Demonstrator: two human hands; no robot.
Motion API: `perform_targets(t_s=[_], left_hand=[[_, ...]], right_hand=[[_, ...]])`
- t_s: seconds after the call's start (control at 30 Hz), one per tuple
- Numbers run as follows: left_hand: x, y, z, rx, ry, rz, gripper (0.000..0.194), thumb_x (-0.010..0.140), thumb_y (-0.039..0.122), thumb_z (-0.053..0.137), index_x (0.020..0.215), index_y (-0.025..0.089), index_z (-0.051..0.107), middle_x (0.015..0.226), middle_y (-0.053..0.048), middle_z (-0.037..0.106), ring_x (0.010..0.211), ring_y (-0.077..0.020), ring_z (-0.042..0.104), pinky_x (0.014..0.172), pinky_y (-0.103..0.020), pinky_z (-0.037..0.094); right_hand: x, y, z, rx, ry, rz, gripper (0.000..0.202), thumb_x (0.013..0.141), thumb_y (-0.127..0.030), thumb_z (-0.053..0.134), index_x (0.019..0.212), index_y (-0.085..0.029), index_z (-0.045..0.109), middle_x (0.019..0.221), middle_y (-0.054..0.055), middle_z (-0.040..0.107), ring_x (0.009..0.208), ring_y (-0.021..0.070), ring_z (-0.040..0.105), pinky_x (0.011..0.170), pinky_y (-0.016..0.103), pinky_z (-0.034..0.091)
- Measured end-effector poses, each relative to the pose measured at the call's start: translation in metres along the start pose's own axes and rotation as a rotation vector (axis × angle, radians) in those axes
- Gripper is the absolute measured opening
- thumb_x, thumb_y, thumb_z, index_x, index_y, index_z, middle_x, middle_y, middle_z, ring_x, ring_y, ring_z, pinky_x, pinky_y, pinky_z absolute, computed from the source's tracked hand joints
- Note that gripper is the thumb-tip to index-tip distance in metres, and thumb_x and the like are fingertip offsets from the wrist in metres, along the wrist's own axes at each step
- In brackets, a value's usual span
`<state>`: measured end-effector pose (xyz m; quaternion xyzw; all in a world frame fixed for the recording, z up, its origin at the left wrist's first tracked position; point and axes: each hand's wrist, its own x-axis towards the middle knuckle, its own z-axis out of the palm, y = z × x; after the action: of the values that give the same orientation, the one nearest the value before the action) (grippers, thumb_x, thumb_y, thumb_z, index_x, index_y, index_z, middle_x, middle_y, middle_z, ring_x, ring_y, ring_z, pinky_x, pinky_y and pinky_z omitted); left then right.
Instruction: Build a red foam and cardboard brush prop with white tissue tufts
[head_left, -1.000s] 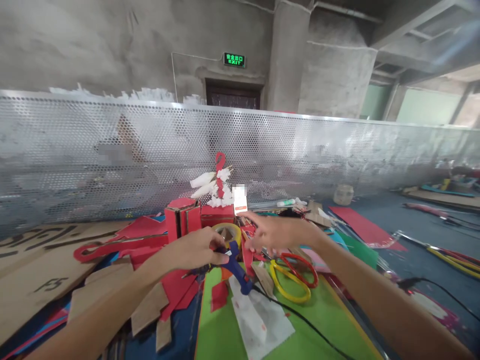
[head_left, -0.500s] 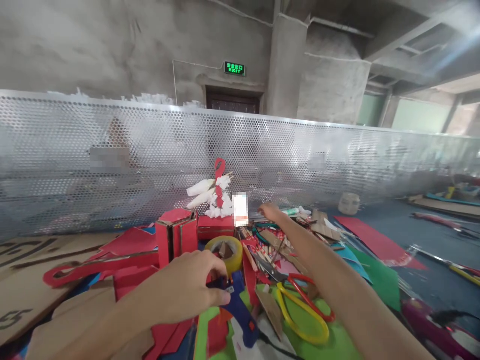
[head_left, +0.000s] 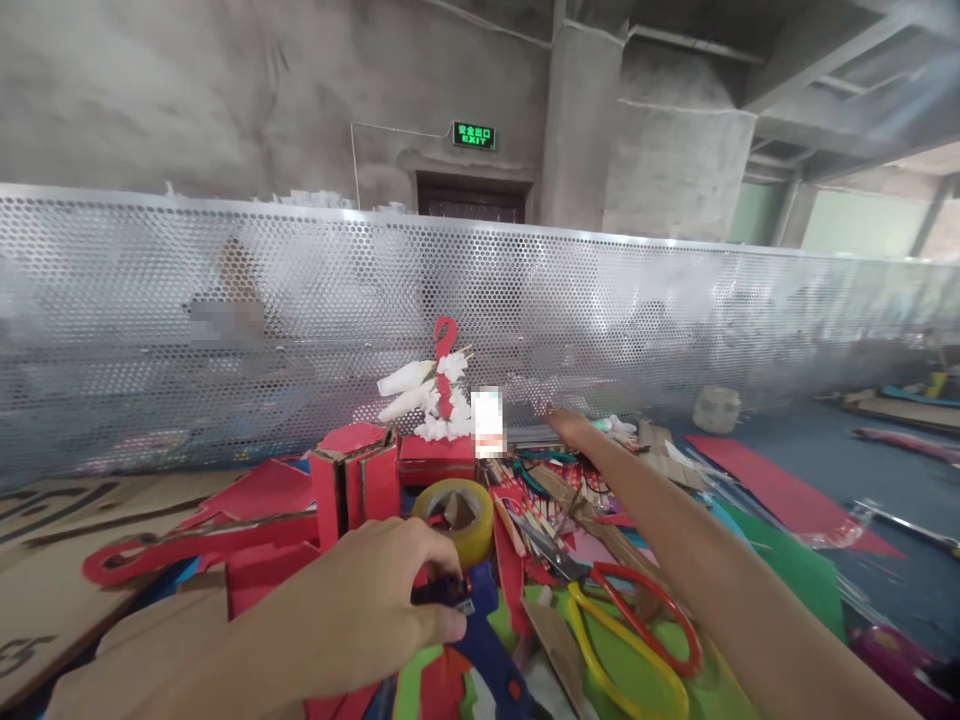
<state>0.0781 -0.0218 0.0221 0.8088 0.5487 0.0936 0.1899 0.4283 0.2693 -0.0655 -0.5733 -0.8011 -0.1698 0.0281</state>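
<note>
My left hand [head_left: 397, 590] has its fingers wrapped round the head of a dark blue glue gun [head_left: 487, 635], low in the middle of the view. Just beyond it lies a roll of yellow tape [head_left: 457, 520]. Far forward, my right hand [head_left: 568, 428] reaches to the back of the clutter near the perforated metal panel [head_left: 637, 320]; its fingers are small and blurred, and what they touch cannot be made out. Left of it stands a red hooked piece [head_left: 445, 370] with white tufts and petals, behind red boxes [head_left: 375, 480].
Red-handled scissors [head_left: 652, 610] and a yellow-handled pair [head_left: 622, 660] lie at the lower right. Cardboard [head_left: 60, 600] and red paper spread on the left. A jar [head_left: 716, 409], a red sheet [head_left: 787, 490] and a green sheet [head_left: 795, 560] are on the right.
My right hand has shifted slightly to the right in the view. My left hand stays on the glue gun. The scissors and papers sit a little farther right and lower.
</note>
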Motion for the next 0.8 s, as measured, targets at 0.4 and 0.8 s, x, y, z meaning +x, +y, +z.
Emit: perform_targets(t_s=[0.4,0.8], left_hand=[[0.004,0.000,0.000,-0.018,-0.021,0.015,0.038,0.077,0.051,0.068,0.110,0.032,0.071,0.116,-0.005,0.068,0.110,-0.0302,0.059,0.091,-0.040,0.042],[0.015,0.003,0.001,0.001,-0.016,0.070,0.037,0.077,0.049,0.065,0.101,0.023,0.073,0.097,-0.006,0.071,0.086,-0.0248,0.064,0.074,-0.034,0.042]], right_hand=[[-0.028,0.030,-0.048,0.111,0.156,0.052,0.035,0.102,-0.021,0.037,0.119,-0.010,0.065,0.117,0.021,0.066,0.115,0.0288,0.056,0.099,0.040,0.038],[-0.123,-0.055,-0.157,0.468,0.132,-0.447,0.034,0.100,-0.022,0.037,0.118,-0.016,0.066,0.100,0.009,0.070,0.088,0.0197,0.061,0.081,0.032,0.042]])
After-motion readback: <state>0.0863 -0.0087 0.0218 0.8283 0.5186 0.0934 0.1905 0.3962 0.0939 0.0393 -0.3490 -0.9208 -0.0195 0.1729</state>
